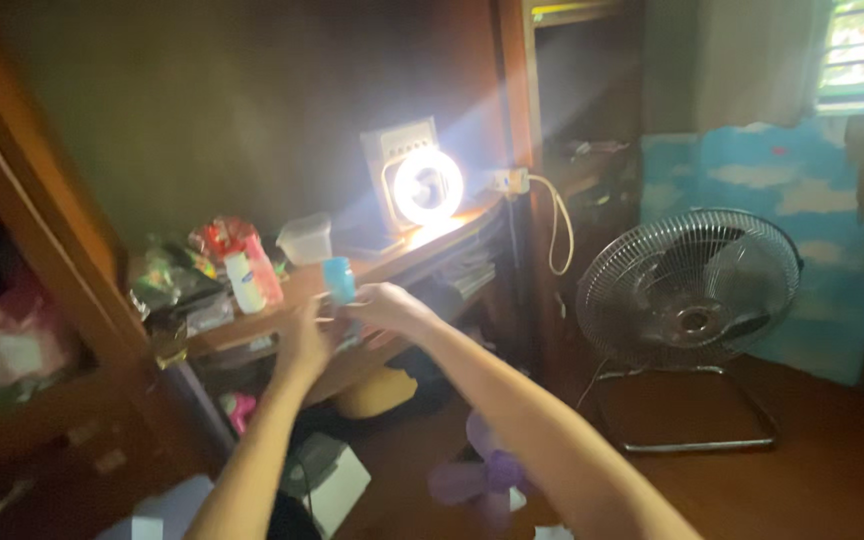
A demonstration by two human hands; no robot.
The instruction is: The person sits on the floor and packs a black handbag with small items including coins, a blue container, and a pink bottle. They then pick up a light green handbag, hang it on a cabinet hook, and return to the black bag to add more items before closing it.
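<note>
Both my arms reach out over a cluttered wooden desk (422, 252). My right hand (384, 305) grips a small blue cup-like container (338, 279) from below and the side. My left hand (304, 338) is raised just left of it, fingers up near the container's base; motion blur hides whether it touches the container. The container is held upright in the air in front of the desk's edge.
A bright ring light (428, 186) on a small box glares on the desk. A white bottle (244, 282), pink packet (264, 268), clear plastic tub (307, 240) and wrappers lie left. A floor fan (690, 290) stands right. Papers and purple fabric (480, 478) lie on the floor.
</note>
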